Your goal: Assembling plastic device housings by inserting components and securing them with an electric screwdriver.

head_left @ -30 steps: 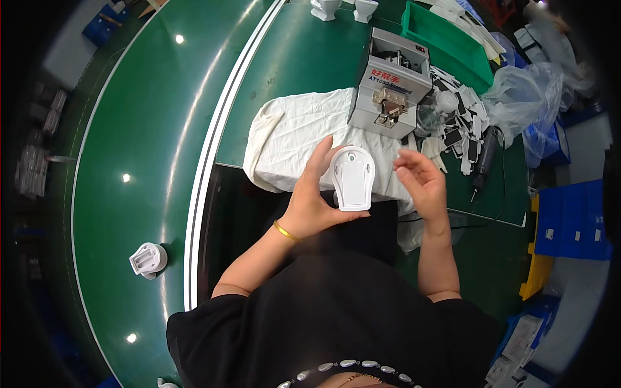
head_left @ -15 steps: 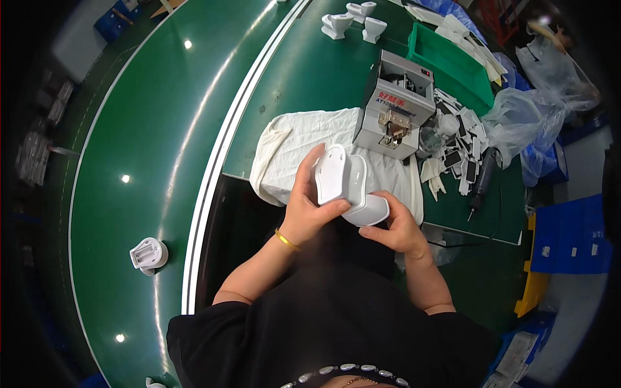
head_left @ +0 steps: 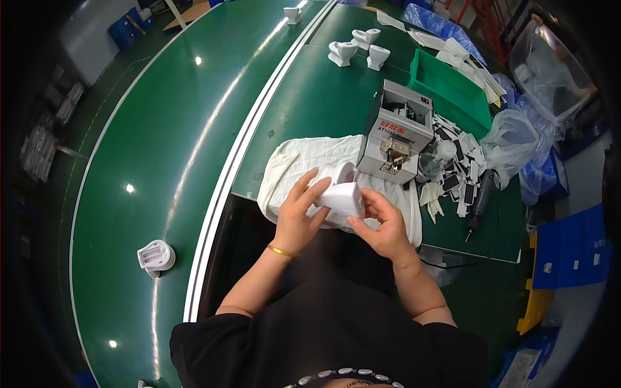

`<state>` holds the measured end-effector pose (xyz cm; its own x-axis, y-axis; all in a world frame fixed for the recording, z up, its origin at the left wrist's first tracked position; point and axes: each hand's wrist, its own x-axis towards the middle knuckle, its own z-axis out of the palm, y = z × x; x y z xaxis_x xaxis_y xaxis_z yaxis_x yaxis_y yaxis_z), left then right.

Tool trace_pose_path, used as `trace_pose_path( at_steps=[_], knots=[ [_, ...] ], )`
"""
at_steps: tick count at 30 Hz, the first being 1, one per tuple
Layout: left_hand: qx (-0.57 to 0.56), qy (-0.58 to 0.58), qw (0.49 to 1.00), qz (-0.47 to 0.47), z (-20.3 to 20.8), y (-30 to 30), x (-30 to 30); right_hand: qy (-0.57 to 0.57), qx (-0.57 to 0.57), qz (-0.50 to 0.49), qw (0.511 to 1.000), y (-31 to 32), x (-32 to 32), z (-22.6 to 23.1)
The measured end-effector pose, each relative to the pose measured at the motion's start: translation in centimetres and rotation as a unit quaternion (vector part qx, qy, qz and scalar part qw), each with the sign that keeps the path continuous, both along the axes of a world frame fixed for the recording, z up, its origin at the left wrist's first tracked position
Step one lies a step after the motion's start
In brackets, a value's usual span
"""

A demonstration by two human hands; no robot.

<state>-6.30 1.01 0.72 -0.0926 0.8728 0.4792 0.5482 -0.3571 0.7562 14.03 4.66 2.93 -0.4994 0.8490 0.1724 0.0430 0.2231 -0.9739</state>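
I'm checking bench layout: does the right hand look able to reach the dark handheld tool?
Probably not immediately: the right hand is on the white piece, though nothing tall seems between that hand and the dark tool.

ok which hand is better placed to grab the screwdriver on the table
Probably the right hand: it is clearly nearer the screwdriver, while the left hand would have to reach past it. Both hands are on the white toy toilet, so the right would first have to let go.
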Motion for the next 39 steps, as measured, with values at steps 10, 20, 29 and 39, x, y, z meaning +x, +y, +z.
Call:
trace_pose_path(
  at_steps=[10,20,29,39],
  knots=[
    [-0.165,-0.156,0.958,0.174,0.0,6.0,-7.1,-0.084,0.103,-0.098,0.986,2.4,-0.4,-5.9],
    [-0.259,0.091,0.943,0.188,-1.0,12.9,-11.6,-0.093,0.111,-0.122,0.982,2.5,-0.7,-6.2],
    [-0.34,-0.132,0.93,0.043,-3.9,23.2,-7.6,-0.083,0.091,-0.111,0.986,2.5,-0.4,-6.1],
    [-0.214,-0.264,0.939,-0.05,-5.5,27.8,-2.3,-0.07,0.079,-0.098,0.99,2.6,0.0,-6.1]
  ],
)
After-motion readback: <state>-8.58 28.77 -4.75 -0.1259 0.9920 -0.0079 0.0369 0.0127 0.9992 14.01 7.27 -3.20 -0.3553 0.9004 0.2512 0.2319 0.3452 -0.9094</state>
